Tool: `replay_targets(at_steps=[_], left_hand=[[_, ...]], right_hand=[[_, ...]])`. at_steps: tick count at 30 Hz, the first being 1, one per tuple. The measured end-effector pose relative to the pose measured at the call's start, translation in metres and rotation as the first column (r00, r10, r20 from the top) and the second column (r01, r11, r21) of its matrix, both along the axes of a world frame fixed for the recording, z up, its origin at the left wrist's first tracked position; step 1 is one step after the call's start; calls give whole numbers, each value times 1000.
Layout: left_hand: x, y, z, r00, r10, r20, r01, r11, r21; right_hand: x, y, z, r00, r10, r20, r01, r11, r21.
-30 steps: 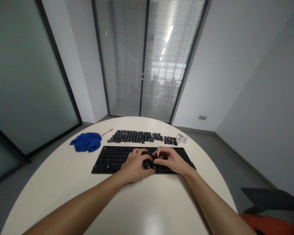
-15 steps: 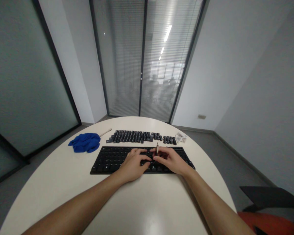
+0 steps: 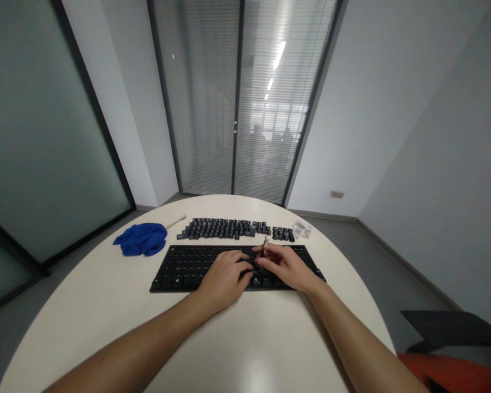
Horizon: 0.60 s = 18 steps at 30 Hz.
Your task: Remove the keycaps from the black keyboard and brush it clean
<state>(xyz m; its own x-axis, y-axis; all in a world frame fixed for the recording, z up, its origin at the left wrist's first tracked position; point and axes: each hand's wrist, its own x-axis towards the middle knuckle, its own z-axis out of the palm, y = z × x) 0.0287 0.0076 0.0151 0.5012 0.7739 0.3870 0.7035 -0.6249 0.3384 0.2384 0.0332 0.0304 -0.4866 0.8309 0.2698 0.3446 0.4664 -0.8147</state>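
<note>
A black keyboard base (image 3: 179,268) without most of its keycaps lies flat on the table in front of me. My left hand (image 3: 224,277) rests palm down over its middle, fingers apart and stretched to the right. Just right of it, my right hand (image 3: 286,266) pinches a slim upright tool (image 3: 265,245), light at the top, which looks like tweezers or a keycap puller. The tool's lower end points down at the keyboard, and my fingers partly cover it. Behind the base, loose black keycaps (image 3: 219,228) are laid out in keyboard order.
A crumpled blue cloth (image 3: 143,239) lies at the left, with a slender light-handled stick (image 3: 175,221) beside it. Clear plastic packaging (image 3: 302,229) sits right of the keycaps. The round white table (image 3: 245,349) has a red and black chair (image 3: 454,330) at its right.
My left hand's fingers have shifted and lie a little farther apart. The tool in my right hand has tilted slightly to the right; the keyboard base has stayed in place.
</note>
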Motion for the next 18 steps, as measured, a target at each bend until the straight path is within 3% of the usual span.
replay_targets(at_steps=[7, 18], left_hand=[[2, 0, 1, 1000, -2, 23, 2, 1000, -24], [4, -1, 0, 999, 29, 14, -29, 999, -24]], right_hand=[[-9, -7, 11, 978, -97, 186, 53, 972, 230], [-12, -8, 7, 970, -160, 182, 117, 967, 228]])
